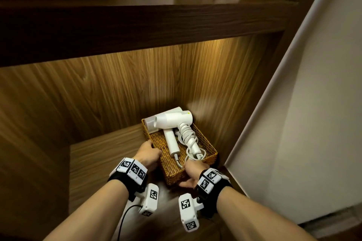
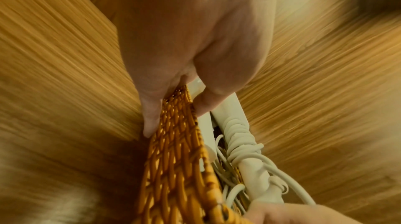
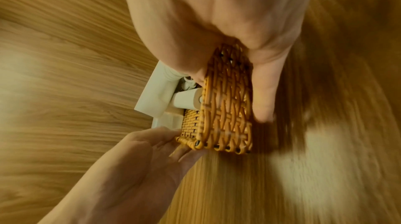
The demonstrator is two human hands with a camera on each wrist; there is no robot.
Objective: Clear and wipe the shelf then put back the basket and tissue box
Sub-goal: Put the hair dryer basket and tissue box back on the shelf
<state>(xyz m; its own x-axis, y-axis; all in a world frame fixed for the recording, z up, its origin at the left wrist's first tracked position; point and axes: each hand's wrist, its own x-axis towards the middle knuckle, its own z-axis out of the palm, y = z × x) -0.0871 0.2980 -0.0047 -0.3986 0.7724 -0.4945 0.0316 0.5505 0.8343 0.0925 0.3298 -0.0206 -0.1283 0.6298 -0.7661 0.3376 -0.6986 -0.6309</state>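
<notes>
- Head view: I have both hands on the rectangular woven amber wicker basket [image 1: 208, 147], which sits low and right of centre in the frame, in the corner of the brown wood-grain shelf [image 1: 101, 154]. My left hand [image 1: 147, 155] clasps the basket's left long wall and my right hand [image 1: 193, 174] clasps the near short wall at its right corner. A white hair dryer with its cord wound round the handle [image 1: 172, 123] lies loose inside, its barrel overhanging the far rim. I see no tissue box that I can name with certainty; the white packages at the top of the frame are too cropped to identify. My worry is that tilting the basket would slide the dryer out.
- Left wrist view: my left hand [image 2: 184, 39] pinches the wicker wall [image 2: 173, 142], thumb inside against the dryer handle [image 2: 225, 107], fingers outside. The picture is streaked with blur. The loose white cord loops [image 2: 249, 150] could snag on the rim or my thumb.
- Right wrist view: my right hand [image 3: 228, 21] pinches the basket's end wall [image 3: 225, 100], thumb inside and a finger outside. With a grip this shallow on flexible weave, I judge the wall could bend and slip under the dryer's weight.
</notes>
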